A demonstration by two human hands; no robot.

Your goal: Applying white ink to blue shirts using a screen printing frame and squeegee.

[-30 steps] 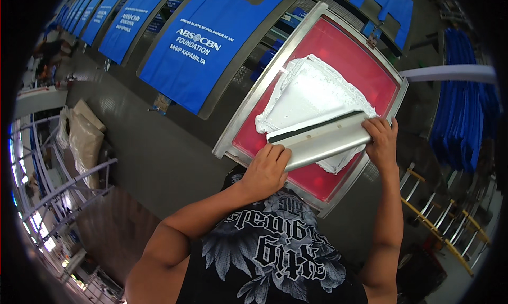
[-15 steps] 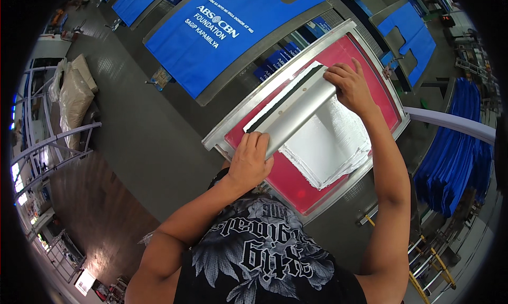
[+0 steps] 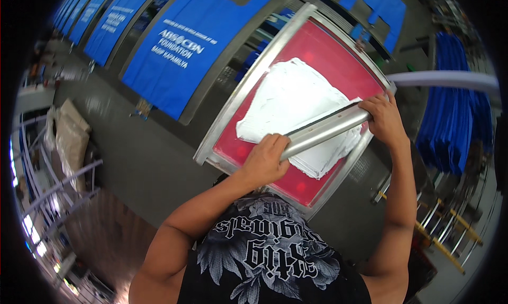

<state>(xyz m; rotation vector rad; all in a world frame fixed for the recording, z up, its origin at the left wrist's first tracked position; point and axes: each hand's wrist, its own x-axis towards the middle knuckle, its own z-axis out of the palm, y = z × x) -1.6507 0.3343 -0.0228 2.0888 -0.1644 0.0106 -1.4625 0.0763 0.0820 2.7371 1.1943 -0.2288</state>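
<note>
My left hand [image 3: 267, 158] and my right hand [image 3: 384, 119] are closed on opposite ends of a long metal squeegee [image 3: 325, 132] with a dark blade edge. It lies slantwise across a screen-printing frame [image 3: 279, 47] with silvery metal bars and a pinkish-red mesh [image 3: 344, 52]. Thick white ink [image 3: 293, 95] covers a broad patch of mesh beyond the squeegee, and more white shows on its near side. What lies under the screen is hidden.
Flat blue fabric bags [image 3: 143, 71] with white print lie on dark boards in a row to the far left. Many blue pieces [image 3: 450, 118] hang at the right by a pale curved bar [image 3: 444, 80]. A yellow-railed ladder [image 3: 439, 246] and a plastic-wrapped bundle [image 3: 71, 142] stand lower down.
Both hands have drawn the squeegee toward me across the mesh, its right end swinging lower. A wide white ink patch now shows behind it. The view has shifted too.
</note>
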